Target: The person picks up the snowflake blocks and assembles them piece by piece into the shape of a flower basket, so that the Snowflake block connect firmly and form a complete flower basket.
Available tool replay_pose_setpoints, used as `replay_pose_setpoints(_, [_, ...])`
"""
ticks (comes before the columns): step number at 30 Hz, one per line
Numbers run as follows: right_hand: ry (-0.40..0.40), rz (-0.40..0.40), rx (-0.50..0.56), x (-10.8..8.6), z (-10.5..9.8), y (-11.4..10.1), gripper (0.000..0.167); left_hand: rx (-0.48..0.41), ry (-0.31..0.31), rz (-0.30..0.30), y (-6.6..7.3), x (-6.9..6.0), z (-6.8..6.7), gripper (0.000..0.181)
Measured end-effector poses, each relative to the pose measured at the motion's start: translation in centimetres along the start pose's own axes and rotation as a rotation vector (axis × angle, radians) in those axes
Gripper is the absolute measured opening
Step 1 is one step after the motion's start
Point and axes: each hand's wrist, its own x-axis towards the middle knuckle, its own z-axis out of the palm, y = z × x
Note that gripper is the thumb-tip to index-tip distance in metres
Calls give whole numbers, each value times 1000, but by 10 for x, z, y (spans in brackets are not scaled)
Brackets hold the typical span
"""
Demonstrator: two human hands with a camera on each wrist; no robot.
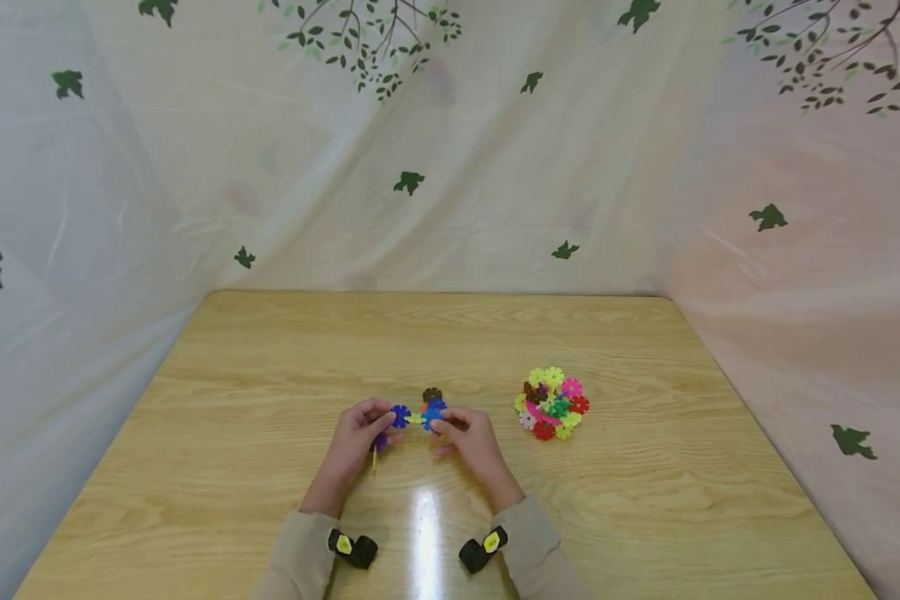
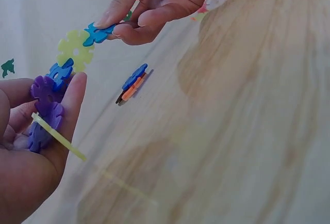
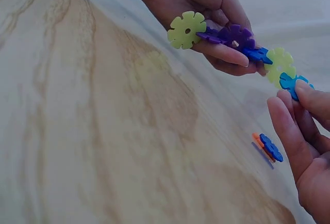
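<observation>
A chain of notched plastic discs stretches between the two hands. The left hand (image 2: 36, 177) grips its purple discs (image 3: 238, 37) and a dark blue disc (image 3: 258, 55), with a yellow disc (image 3: 186, 30) sticking out at that end. A pale yellow disc (image 2: 76, 50) joins the dark blue one to a light blue disc (image 3: 295, 84). Thumb and fingers of the right hand (image 1: 471, 442) pinch that light blue disc. Just beyond the hands on the table lie a blue disc (image 2: 135, 77), an orange disc (image 2: 133, 88) and a dark brown disc (image 1: 432, 394).
A round pile of multicoloured discs (image 1: 572, 419) lies on the wooden table (image 1: 645, 500), right of the hands. Pale curtains (image 1: 465, 208) with leaf prints hang behind and at both sides. Each sleeve carries a black strap device (image 1: 356, 550).
</observation>
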Motion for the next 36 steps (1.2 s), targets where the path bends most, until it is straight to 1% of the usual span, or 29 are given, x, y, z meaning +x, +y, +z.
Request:
replay_pose_setpoints(7, [-10, 14, 37, 0, 0, -1, 29, -22, -7, -10, -1, 0, -1, 17])
replay_pose_setpoints(11, [-20, 13, 51, 0, 0, -2, 30, -38, -21, -15, -1, 0, -2, 18])
replay_pose_setpoints(17, [-31, 11, 68, 1, 0, -1, 31, -34, -46, -19, 0, -1, -3, 25])
replay_pose_setpoints(26, [-17, 33, 111, 4, -1, 0, 30, -64, -121, -24, -1, -3, -3, 35])
replay_pose_setpoints(31, [-37, 31, 110, 4, -2, 2, 29, -91, -122, -31, -1, -4, -2, 29])
replay_pose_setpoints(36, [-47, 23, 105, 3, -3, 1, 30, -79, -123, -30, -2, -3, -2, 20])
